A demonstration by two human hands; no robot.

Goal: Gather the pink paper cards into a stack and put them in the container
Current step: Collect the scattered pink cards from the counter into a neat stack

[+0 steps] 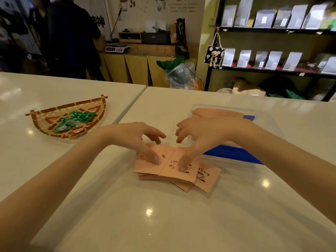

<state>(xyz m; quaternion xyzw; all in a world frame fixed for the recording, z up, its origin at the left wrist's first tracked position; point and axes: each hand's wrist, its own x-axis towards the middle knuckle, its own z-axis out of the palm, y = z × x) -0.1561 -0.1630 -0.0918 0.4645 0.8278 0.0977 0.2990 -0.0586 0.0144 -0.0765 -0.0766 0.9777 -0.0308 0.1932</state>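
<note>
Several pink paper cards [174, 171] with coffee-cup prints lie in a loose, fanned pile on the white counter in front of me. My left hand [134, 137] presses its thumb on the left card, fingers spread above. My right hand [205, 135] presses its thumb on the middle card, fingers spread too. Neither hand has a card lifted. Just behind and to the right stands a clear plastic container [269, 124] with blue clips. Inside it, at the far end, lies a stack of pink cards [218, 112].
A fan-shaped woven basket [45, 122] with green wrapped candies sits at the left on the adjoining counter. A seam [132, 106] separates the two counters. Beyond the counter stand a person in dark clothes [72, 37], wooden cabinets and shelves of bags [272, 59].
</note>
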